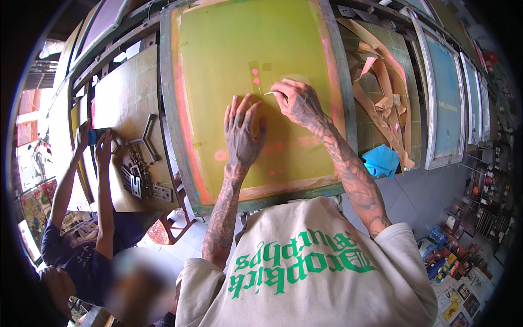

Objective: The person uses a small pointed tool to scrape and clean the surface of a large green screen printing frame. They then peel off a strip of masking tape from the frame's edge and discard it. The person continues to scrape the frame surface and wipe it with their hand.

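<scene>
A large framed screen (207,49) with a yellow-green mesh lies in front of me, with pinkish edges and faint pink markings. My left hand (243,131) rests palm-down on the mesh, fingers stretched out. Just right of it, my right hand (294,103) pinches a small thin white piece (268,93), too small to identify, at the mesh surface. Two small pink marks (255,76) and darker tape-like patches (267,67) sit just above my fingers.
A co-worker's hands (103,147) hold a dark teal object over the left board (131,76) with metal hardware (136,174). On the right are crumpled brown paper strips (381,103), a blue cloth (380,161), leaning frames (441,98) and cluttered items on the floor (452,256).
</scene>
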`<control>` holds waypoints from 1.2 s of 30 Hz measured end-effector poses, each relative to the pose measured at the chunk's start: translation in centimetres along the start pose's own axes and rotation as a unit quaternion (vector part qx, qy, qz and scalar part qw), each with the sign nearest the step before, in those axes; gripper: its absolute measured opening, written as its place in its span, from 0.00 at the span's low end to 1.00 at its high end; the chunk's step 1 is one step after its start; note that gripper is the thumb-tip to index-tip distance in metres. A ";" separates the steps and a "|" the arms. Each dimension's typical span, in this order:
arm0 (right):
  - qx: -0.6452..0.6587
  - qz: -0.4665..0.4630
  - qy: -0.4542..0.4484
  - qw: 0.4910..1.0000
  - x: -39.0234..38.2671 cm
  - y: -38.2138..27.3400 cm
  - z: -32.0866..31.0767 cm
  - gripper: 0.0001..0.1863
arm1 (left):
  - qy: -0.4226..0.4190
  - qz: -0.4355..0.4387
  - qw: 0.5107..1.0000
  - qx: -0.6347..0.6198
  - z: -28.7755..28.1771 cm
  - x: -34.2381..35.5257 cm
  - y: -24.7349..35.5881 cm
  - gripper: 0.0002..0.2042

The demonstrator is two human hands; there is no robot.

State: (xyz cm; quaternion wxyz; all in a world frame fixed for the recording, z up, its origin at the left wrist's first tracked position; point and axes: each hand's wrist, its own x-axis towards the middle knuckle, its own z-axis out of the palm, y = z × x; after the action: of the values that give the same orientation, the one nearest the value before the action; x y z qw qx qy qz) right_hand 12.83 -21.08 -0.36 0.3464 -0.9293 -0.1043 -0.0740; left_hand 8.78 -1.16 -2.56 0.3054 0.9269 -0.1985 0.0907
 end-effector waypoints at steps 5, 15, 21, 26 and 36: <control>-0.002 -0.002 0.011 1.000 -0.2 -0.2 0.2 0.03 | 0.028 -0.006 1.000 -0.002 0.3 0.2 -0.4 0.19; -0.001 -0.032 0.057 0.998 -1.0 0.4 1.2 0.05 | 0.030 -0.006 1.000 -0.007 0.3 0.4 -0.4 0.22; 0.020 -0.032 0.091 0.995 -1.1 0.0 2.1 0.05 | 0.018 -0.008 1.000 -0.006 -0.1 0.2 -0.5 0.20; 0.012 -0.053 0.081 0.995 -0.6 -1.0 1.7 0.05 | 0.011 -0.013 1.000 -0.012 -0.2 0.2 -0.6 0.21; 0.077 -0.037 0.004 0.996 -0.3 0.5 -0.2 0.05 | 0.029 -0.015 0.999 -0.018 0.0 -0.2 -1.0 0.20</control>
State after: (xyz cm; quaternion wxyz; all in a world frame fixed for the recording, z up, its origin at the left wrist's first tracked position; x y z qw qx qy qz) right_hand 12.70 -21.67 -0.57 0.4144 -0.8952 -0.1424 -0.0818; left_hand 9.06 -0.36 -3.17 0.3288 0.9211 -0.1773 0.1094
